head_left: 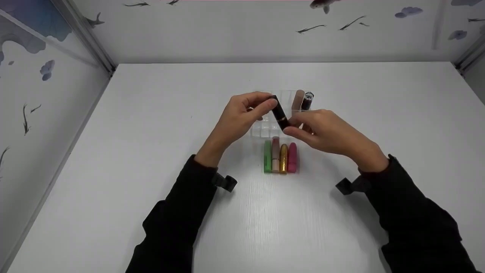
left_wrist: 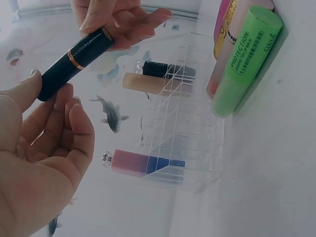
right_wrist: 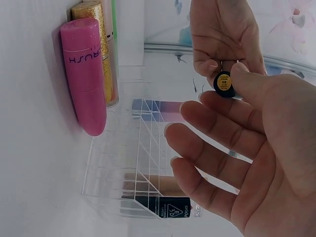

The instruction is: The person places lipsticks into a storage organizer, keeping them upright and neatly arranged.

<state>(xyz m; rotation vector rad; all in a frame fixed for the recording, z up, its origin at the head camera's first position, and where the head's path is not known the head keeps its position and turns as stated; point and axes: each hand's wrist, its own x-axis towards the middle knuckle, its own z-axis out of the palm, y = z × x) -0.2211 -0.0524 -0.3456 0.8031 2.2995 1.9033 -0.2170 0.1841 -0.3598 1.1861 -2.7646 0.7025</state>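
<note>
A black lipstick tube (head_left: 279, 112) with a thin gold band is held tilted between the two hands. My left hand (head_left: 242, 115) pinches its upper end between thumb and fingers. At the lower end, my right hand (head_left: 327, 131) pinches the base, whose round yellow label (right_wrist: 224, 82) shows in the right wrist view. Beneath the hands stands a clear compartment organizer (left_wrist: 197, 143), partly hidden in the head view. It holds a beige tube (head_left: 298, 101), a black tube with a clear knob (head_left: 307, 101) and a pink-and-blue tube (left_wrist: 143, 164).
In front of the organizer, side by side on the white table (head_left: 132, 151), lie a green lip balm (head_left: 268, 156), a pinkish clear-capped tube (head_left: 276, 154), a glittery gold tube (head_left: 283, 158) and a magenta tube (head_left: 292, 157). A patterned panel (head_left: 227, 34) borders the back.
</note>
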